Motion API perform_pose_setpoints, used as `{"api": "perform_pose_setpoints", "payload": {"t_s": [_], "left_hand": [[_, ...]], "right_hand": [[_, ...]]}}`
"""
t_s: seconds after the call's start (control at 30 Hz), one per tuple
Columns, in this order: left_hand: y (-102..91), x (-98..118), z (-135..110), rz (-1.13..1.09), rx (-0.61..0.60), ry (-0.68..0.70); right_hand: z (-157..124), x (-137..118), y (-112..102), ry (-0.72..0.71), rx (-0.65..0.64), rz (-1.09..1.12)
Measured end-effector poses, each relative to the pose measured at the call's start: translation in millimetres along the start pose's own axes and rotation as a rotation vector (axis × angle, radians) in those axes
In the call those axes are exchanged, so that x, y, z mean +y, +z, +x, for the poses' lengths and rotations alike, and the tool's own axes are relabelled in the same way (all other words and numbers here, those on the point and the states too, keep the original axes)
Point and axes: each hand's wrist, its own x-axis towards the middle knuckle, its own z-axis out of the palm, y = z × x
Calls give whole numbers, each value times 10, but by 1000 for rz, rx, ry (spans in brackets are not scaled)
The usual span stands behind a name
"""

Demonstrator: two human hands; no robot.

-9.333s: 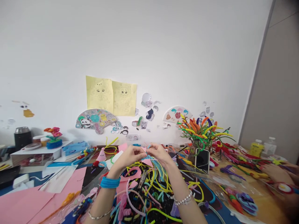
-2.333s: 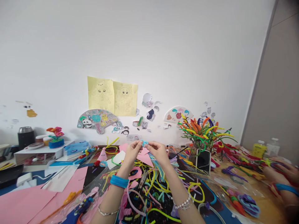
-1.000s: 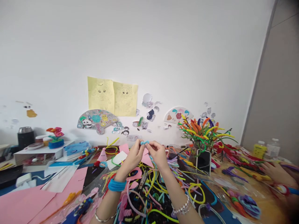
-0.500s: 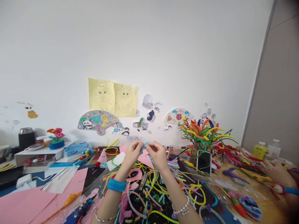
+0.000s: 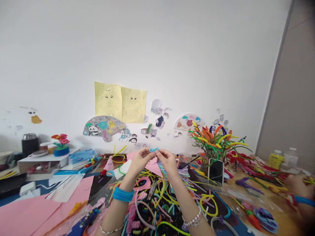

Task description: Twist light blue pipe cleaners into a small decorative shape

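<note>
Because it hangs so small between two sets of fingertips, the light-blue, fuzzy piece of bent craft stem with loops (image 5: 154, 149) asks for a delicate touch. It is raised above the middle of the cluttered surface (image 5: 286, 211), before the white wall. The left hand (image 5: 142, 160) pinches it from one side and the right hand (image 5: 166, 161) from the other, each grip closed, thumb against fingers; exactly where the tips meet the stem is hard to make out at this size.

I judge it nearly weightless, with a soft nap over what is probably a thin wire core, so it should bend readily, keep its bend and hardly slip. Crushing the loops seems a greater risk than dropping it. The ends of the loops look the best places to hold, pinched lightly, leaving the crossing in the middle free.

Below the hands lies a tangle of yellow, pink and pale-blue fuzzy stems, with metal scissors (image 5: 151, 191) among them. A pink, cone-shaped figure with eyes (image 5: 109, 164) sits left of the left hand, and wide sheets of pink paper (image 5: 27, 209) spread farther left. Toward the right, a dark-screened phone with a pale edge (image 5: 216, 172) stands before a bunch of orange, yellow and green fuzzy-stem flowers (image 5: 214, 136). Beyond, another person's hand (image 5: 296, 184) is at the far right, blurred.
</note>
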Motion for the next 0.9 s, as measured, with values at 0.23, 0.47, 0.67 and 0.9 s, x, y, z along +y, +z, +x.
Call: {"api": "perform_pose_setpoints", "payload": {"t_s": [0.23,0.47,0.67,0.9], "left_hand": [[-89,2,26,63,-1,-50],[-84,68,-16,29,-4,-82],[-29,16,-11,-144,-49,-131],[25,-31,-9,-326,-89,-147]], "right_hand": [[2,-134,-147,-161,-107,-141],[27,-118,-193,116,-112,56],[47,-85,-170,230,-134,265],[10,-91,-68,287,-108,462]]}}
